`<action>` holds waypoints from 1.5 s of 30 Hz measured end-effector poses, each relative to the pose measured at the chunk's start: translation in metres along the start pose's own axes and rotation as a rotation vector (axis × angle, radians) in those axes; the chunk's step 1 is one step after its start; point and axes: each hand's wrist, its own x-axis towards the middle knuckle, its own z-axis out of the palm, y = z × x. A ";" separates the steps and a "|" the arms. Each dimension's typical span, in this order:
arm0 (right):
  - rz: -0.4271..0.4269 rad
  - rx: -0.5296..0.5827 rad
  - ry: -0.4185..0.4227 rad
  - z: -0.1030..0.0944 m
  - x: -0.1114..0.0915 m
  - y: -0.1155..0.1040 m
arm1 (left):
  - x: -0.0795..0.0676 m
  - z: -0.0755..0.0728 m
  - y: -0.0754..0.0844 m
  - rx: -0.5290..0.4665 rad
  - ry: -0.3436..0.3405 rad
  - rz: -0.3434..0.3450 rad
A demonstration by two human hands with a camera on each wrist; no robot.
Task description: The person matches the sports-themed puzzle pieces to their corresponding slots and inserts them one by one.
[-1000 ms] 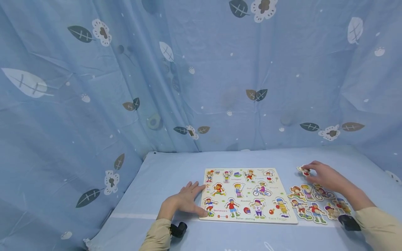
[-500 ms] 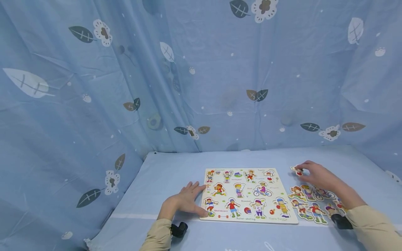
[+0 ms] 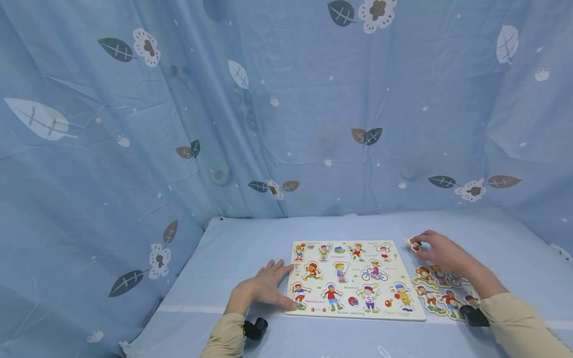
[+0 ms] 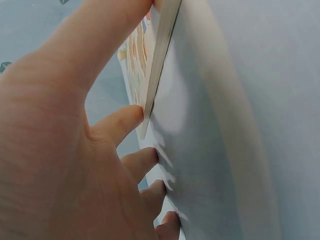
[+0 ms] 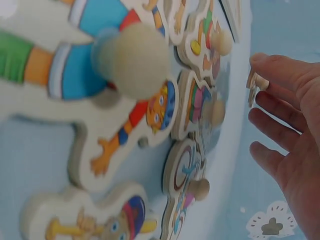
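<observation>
A white puzzle board [image 3: 397, 277] printed with children playing sports lies flat on the table. At its left edge rests my left hand [image 3: 265, 285], fingers fairly straight. In the left wrist view the thumb [image 4: 107, 35] lies over the board and the index finger touches its edge. Right of the board's far corner, my right hand [image 3: 440, 252] pinches a small cut-out figure puzzle piece [image 3: 414, 244]. The right wrist view shows this piece [image 5: 252, 89] edge-on between thumb and fingertips, partly hidden by them.
Several knobbed puzzle pieces [image 3: 429, 297] lie close together right of the board, under the right forearm, which hides some. A wooden knob [image 5: 140, 60] looms near the right wrist camera. Blue patterned curtains [image 3: 313, 124] hang behind and left of the table.
My right hand has moved left toward the board with the puzzle piece in its grip. The left hand and the board have stayed in place.
</observation>
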 end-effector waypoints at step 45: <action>-0.009 0.043 -0.068 0.022 0.017 -0.030 | 0.000 0.000 0.000 -0.013 -0.002 0.003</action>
